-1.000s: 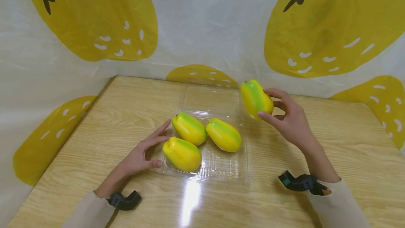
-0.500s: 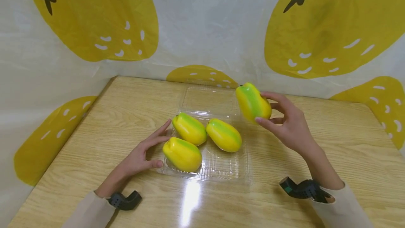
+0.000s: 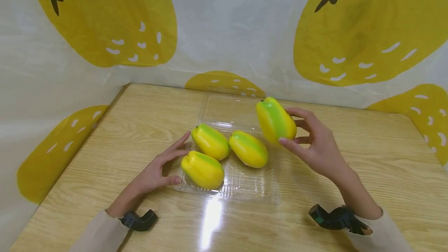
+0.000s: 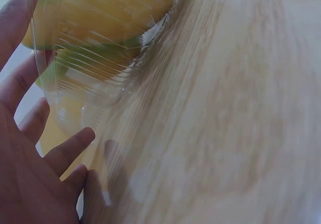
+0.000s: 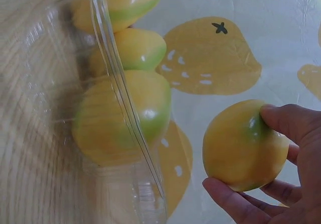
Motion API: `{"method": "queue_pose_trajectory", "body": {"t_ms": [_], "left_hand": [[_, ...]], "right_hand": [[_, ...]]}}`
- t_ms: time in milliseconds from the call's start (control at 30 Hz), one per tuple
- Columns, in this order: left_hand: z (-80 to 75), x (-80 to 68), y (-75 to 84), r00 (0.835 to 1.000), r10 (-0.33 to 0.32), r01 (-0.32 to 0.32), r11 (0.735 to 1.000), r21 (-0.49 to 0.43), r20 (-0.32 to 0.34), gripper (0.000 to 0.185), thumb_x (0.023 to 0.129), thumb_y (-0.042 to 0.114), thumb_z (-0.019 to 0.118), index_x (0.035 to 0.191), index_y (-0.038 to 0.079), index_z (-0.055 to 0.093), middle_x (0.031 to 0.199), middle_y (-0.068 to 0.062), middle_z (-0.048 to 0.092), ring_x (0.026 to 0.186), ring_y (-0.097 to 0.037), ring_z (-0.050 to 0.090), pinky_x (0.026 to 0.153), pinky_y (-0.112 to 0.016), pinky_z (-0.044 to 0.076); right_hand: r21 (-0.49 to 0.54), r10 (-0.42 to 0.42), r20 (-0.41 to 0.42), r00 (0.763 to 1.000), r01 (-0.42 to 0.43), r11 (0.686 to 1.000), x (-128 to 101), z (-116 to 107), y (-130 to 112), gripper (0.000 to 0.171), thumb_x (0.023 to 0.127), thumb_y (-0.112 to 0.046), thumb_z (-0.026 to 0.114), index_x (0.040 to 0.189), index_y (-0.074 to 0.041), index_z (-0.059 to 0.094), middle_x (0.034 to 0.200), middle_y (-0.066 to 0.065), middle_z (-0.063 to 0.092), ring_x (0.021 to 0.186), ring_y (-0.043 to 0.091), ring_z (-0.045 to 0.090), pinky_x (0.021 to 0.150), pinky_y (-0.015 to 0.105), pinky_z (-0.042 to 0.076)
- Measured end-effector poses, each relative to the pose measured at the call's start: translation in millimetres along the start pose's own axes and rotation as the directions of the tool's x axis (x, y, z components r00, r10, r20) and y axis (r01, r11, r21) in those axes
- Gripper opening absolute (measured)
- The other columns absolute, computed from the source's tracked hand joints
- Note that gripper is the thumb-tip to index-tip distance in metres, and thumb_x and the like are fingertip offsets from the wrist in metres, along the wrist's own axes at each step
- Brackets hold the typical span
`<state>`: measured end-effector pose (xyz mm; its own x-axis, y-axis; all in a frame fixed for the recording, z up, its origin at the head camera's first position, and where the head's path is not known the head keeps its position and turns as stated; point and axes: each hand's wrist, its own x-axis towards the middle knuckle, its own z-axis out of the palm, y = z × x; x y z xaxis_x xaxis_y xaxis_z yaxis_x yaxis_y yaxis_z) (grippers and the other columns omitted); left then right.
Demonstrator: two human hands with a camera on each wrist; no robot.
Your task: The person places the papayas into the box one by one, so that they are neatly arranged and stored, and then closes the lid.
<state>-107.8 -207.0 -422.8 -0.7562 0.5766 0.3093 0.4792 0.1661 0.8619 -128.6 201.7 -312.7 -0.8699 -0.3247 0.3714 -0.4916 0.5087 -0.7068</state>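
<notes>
Fruit (image 3: pixel 276 121) up in my right hand (image 3: pixel 318 143), three others in the clear tray (image 3: pixel 245 184)!

Thumb and fingers had that yellow-green one grasped, raised near the tray's back right, apart from the rim, its top end angled toward the lid (image 3: pixel 227 110), which lay folded back near the patterned cloth (image 3: pixel 234 22). And what a crowd inside: the right-hand fruit (image 3: pixel 248 149) sat closest to my catch, the back-left fruit (image 3: pixel 210 142) just beside it, the front-left fruit (image 3: pixel 202 170) filling its corner! Over at the left edge, my left hand (image 3: pixel 154 172) was released, fingers spread, thumb by that front corner. Light glared off the wooden table (image 3: pixel 367 147) in front.
</notes>
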Motion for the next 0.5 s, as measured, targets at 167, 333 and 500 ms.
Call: {"method": "queue_pose_trajectory", "body": {"t_ms": [167, 333, 500], "left_hand": [[0.5, 0.4, 0.1, 1.000, 0.022, -0.022, 1.000, -0.004, 0.002, 0.064, 0.080, 0.021, 0.079, 0.137, 0.012, 0.052, 0.159, -0.009, 0.012, 0.143, -0.032, 0.018, 0.114, -0.045, 0.011], [1.1, 0.5, 1.3, 1.000, 0.010, -0.010, 1.000, -0.009, 0.003, 0.064, 0.079, 0.020, 0.079, 0.138, 0.013, 0.052, 0.159, -0.008, 0.012, 0.143, -0.030, 0.017, 0.111, -0.055, 0.010], [1.4, 0.2, 2.5, 1.000, -0.011, 0.011, 1.000, -0.013, 0.002, 0.064, 0.080, 0.021, 0.078, 0.137, 0.013, 0.052, 0.160, -0.006, 0.012, 0.143, -0.029, 0.017, 0.107, -0.065, 0.008]], "right_hand": [[0.021, -0.055, -0.006, 0.998, 0.055, 0.998, -5, 3, -2, 0.077, 0.075, 0.005, 0.078, 0.141, -0.015, 0.043, 0.135, 0.000, 0.050, 0.108, 0.002, 0.057, 0.066, 0.022, 0.055], [0.065, -0.095, -0.013, 0.995, 0.096, 0.993, -9, 8, -4, 0.079, 0.072, 0.009, 0.078, 0.140, -0.011, 0.043, 0.135, 0.003, 0.051, 0.108, 0.004, 0.058, 0.066, 0.022, 0.055], [0.067, -0.114, 0.003, 0.993, 0.113, 0.991, -12, 15, -7, 0.079, 0.071, 0.007, 0.080, 0.140, -0.010, 0.043, 0.134, 0.002, 0.051, 0.106, 0.005, 0.059, 0.065, 0.023, 0.056]]}}
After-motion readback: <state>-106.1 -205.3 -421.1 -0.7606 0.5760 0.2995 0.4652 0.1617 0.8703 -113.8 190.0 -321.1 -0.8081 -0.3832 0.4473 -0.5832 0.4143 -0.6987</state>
